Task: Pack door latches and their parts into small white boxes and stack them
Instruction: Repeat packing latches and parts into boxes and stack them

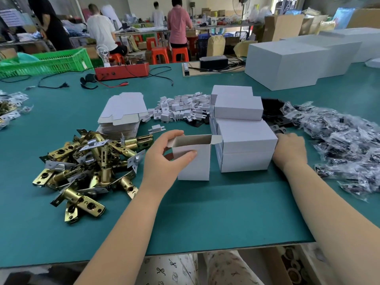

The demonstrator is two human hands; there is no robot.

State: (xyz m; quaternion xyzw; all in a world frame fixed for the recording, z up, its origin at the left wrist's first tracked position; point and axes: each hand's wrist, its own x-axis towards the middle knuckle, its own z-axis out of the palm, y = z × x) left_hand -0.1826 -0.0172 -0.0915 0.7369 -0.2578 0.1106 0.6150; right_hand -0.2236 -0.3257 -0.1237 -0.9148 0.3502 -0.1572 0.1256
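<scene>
Your left hand [164,159] pinches the open box [194,159], thumb on its front, fingers on the flap. Your right hand [290,150] reaches behind the stack [244,145]; its grip is hidden. The box stands upright on the table [205,212], mouth up, between the latches [88,163] and the stack.

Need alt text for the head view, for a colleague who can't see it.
A left hand holds an open small white box upright on a green table, while the right hand reaches behind stacked closed boxes. Brass latches are piled left, bagged parts right.
</scene>
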